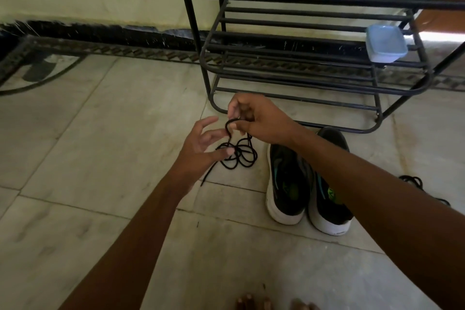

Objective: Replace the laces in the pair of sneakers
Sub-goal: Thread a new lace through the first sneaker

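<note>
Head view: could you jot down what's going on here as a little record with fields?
Setting: tiled floor by a black metal rack
Right hand: pinches a loop of the black lace, lifting it
Left hand: fingers spread, touching the tangled lace
Sneakers: pair side by side on the floor, no laces visible in them
Second lace: lies right of the sneakers, partly hidden by the arm
On rack: blue lidded container

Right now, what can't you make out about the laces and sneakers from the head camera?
- Second black lace: mostly hidden behind the right forearm.
- Black white-soled sneakers: eyelets crossed by that forearm, toes partly hidden.
- Tangled black lace: far end lost in its coils; right hand covers the gripped part.
</note>
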A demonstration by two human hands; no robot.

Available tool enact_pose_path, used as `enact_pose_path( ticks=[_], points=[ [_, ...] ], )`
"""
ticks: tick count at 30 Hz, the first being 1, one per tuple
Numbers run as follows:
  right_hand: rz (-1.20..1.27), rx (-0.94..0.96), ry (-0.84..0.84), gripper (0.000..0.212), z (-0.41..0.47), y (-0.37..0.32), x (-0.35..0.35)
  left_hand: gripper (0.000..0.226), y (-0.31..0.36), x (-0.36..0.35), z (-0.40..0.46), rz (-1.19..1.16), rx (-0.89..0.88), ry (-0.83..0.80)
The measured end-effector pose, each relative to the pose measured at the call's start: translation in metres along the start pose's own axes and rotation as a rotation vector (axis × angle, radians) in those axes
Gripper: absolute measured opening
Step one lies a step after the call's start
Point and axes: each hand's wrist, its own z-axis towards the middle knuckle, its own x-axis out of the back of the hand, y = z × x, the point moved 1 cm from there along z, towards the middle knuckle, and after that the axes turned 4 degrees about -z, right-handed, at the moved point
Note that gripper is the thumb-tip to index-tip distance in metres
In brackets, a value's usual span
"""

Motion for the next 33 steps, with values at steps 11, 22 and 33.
enact_pose_path(
  ticks=[11, 22, 33],
  points=[
    [-0.034, -0.012, 0.157, 0.023, 0.0, 0.003, 0.034, 0.013, -0.036, 0.026, -0.021, 0.956, 0.442, -0.498],
    [0.061, 0.057, 0.048, 0.014, -0.006, -0.016, 0.008, 0.042, 0.018, 0.004, -0.013, -0.11, -0.068, -0.177],
    [-0.046, -0.003, 0.025, 0.008, -0.015, 0.003, 0.038, 0.019, -0.028, 0.032, -0.024, 0.619, 0.472, -0.624]
  ],
)
